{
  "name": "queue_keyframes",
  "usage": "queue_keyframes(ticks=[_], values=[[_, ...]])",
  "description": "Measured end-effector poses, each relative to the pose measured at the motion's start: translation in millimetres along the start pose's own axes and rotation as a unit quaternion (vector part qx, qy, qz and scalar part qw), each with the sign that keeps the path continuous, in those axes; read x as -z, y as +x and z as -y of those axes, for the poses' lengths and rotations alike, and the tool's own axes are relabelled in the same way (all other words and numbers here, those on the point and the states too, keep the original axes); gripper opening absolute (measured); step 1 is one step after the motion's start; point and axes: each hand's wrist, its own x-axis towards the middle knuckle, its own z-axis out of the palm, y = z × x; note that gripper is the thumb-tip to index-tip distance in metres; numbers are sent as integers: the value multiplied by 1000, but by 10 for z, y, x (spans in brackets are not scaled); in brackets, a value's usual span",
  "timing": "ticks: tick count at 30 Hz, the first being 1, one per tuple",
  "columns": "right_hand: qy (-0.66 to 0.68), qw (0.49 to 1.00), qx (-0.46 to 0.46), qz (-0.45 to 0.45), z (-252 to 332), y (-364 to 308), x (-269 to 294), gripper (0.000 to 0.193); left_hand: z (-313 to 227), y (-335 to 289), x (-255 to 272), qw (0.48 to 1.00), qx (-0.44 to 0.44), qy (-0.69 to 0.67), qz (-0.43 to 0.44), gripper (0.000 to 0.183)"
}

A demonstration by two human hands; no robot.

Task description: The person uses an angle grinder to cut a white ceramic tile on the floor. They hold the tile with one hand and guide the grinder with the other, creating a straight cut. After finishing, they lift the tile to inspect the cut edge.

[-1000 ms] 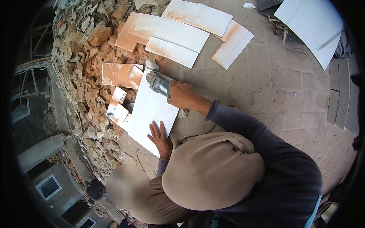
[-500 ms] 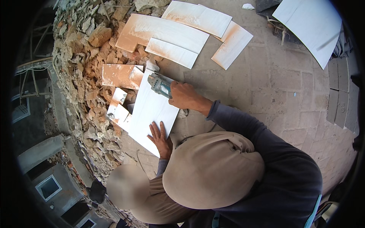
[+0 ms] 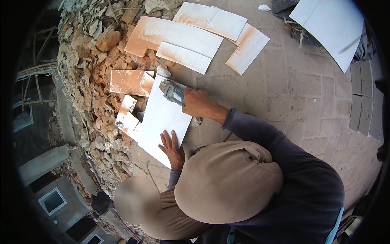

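A white tile (image 3: 160, 122) lies at a slant beside the rubble. My left hand (image 3: 172, 149) rests flat on its near part, fingers spread. Wrapped around the body of a teal angle grinder (image 3: 174, 93) is my right hand (image 3: 201, 103). The grinder's head is over the far part of the tile; its disc cannot be made out, nor whether it touches the surface. My knees in brown trousers are close to the tile's near right side.
Broken brick and mortar rubble (image 3: 97, 81) runs along the left. Several cut tiles (image 3: 178, 34) with orange dust lie beyond, and small tile pieces (image 3: 129, 118) sit left of the white tile. A large white sheet (image 3: 331, 30) and grey blocks (image 3: 361, 97) are at the right.
The grinder and my right hand have shifted very slightly toward me and to the right. My left hand stays flat on the tile.
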Motion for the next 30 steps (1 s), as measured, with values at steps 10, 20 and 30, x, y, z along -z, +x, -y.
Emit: queue_keyframes(ticks=[10,20,30], values=[[4,1000,-3,-2,-4,-42,10,52,22,4,-11,1000,-1,-7,2,98],[2,1000,-2,10,54,87,0,51,44,-2,-39,1000,-3,-1,-3,96],[-1,1000,4,7,-1,62,-24,51,61,-6,-55,1000,-10,2,-9,93]])
